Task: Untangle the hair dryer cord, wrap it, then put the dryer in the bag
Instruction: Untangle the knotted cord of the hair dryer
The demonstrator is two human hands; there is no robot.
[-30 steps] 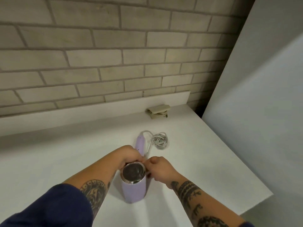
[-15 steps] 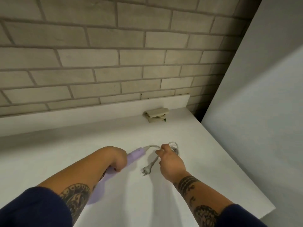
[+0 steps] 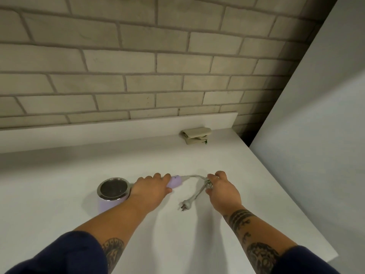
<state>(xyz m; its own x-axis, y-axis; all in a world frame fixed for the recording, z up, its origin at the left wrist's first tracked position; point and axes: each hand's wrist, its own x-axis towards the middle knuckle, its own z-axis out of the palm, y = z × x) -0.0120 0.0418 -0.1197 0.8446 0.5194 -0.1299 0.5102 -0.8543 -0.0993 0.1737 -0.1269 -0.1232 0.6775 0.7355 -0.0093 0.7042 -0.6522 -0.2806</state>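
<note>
My left hand (image 3: 152,187) grips the dryer (image 3: 113,190) handle, my right hand (image 3: 222,190) pinches the bunched cord (image 3: 194,196) just beside the dryer, and a folded beige cloth (image 3: 195,135) lies well beyond it.

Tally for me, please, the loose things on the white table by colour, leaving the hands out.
Lilac: 1, the hair dryer
Pale grey: 1, its cord, plug included
Beige: 1, the folded bag
Total: 3
</note>
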